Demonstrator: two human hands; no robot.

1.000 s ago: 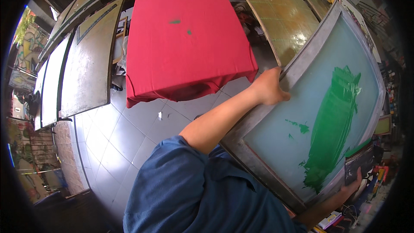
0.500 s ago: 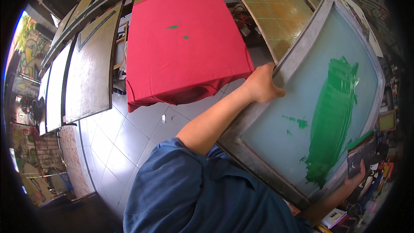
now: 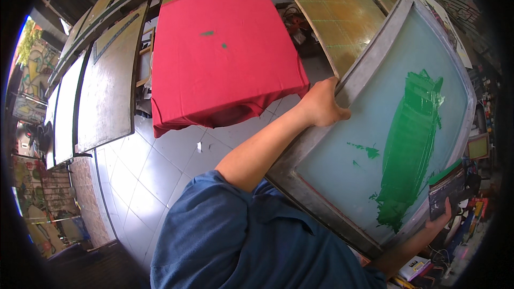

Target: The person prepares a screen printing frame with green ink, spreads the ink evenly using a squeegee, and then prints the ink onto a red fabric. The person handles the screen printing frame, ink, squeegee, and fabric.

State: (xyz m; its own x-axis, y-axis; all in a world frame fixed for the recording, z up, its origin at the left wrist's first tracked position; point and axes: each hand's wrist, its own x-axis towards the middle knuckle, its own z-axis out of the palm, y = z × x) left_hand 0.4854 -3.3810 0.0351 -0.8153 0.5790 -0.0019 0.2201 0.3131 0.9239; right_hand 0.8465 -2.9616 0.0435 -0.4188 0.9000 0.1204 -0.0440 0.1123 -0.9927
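My left hand [image 3: 324, 105] is closed on the near-left side of a large silk-screen frame [image 3: 379, 43], its thumb over the edge. The frame is tilted at my right. Across its pale blue mesh runs a broad streak of wet green ink [image 3: 404, 155], with small green smears beside it. At the lower right my right hand [image 3: 442, 215] grips a dark squeegee [image 3: 444, 190] with green ink along its top edge, close to the frame's lower right side. A red T-shirt [image 3: 225, 80] lies spread over a board ahead, with two small green marks on it.
Metallic printing boards [image 3: 110, 85] stand to the left, and yellowish boards [image 3: 342, 16] lie beyond the shirt on the right. Pale floor tiles [image 3: 144, 182] show below. Cluttered tools and containers [image 3: 420, 267] crowd the lower right. Patterned walls [image 3: 37, 85] border the far left.
The shirt and boards have shifted slightly left in view. My hands, the screen frame and the squeegee keep nearly the same places, with both grips unchanged.
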